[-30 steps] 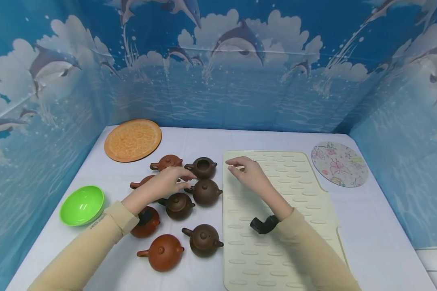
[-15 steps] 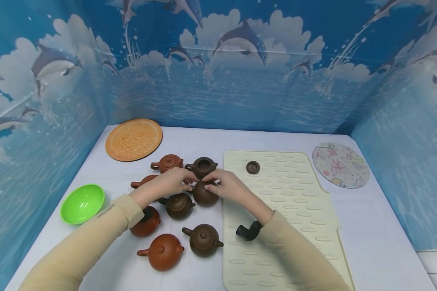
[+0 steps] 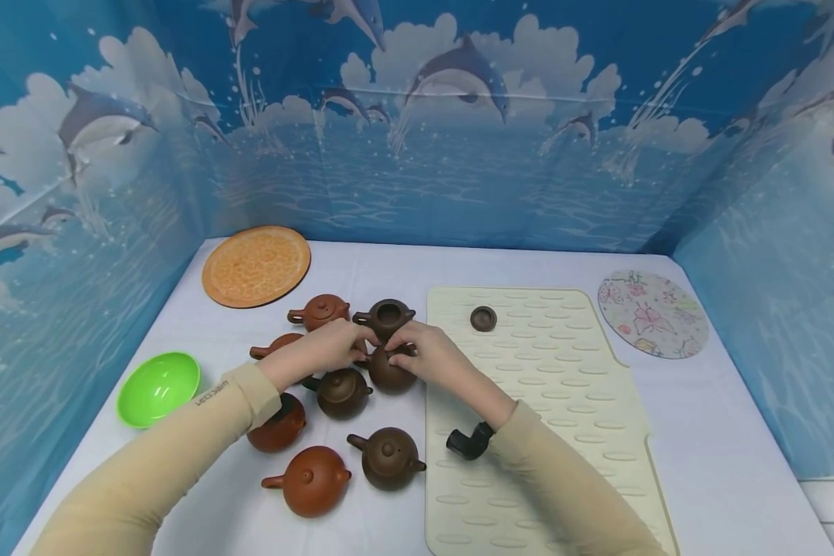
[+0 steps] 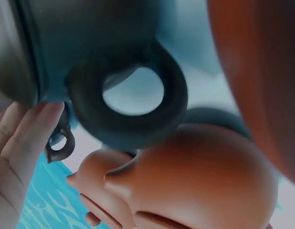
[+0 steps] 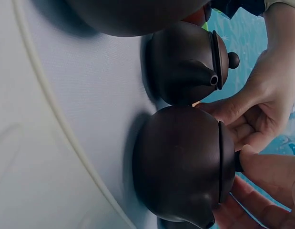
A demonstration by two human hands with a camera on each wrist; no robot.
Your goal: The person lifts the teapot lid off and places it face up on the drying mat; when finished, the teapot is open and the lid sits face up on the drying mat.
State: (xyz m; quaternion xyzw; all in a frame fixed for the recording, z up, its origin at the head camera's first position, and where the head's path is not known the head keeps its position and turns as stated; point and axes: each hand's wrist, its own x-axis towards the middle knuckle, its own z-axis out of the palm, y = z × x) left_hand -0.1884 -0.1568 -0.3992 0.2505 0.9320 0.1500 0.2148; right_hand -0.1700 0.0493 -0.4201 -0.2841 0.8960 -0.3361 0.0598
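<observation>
A round dark brown teapot (image 3: 391, 380) stands in the middle of the group, beside the cream mat. My right hand (image 3: 432, 355) reaches over it from the right. Thumb and fingers pinch the knob of its lid (image 5: 227, 164), which sits on the body in the right wrist view. On the handle side, my left hand (image 3: 325, 347) has curled fingers, with the thumb against the pot; the handle is mostly hidden. Just behind is a lidless dark teapot (image 3: 387, 318). A lidded dark teapot (image 3: 340, 394) sits close in front of the left hand.
Several reddish clay teapots, such as the front one (image 3: 313, 482), stand to the left. Another dark teapot (image 3: 390, 459) is nearer me. A small dark lid (image 3: 483, 319) lies on the cream mat (image 3: 563, 371). A green bowl (image 3: 158, 388) and two round mats flank the table.
My right hand has moved left from over the mat to the dark teapot's lid, uncovering the small lid on the mat. The left hand has hardly moved.
</observation>
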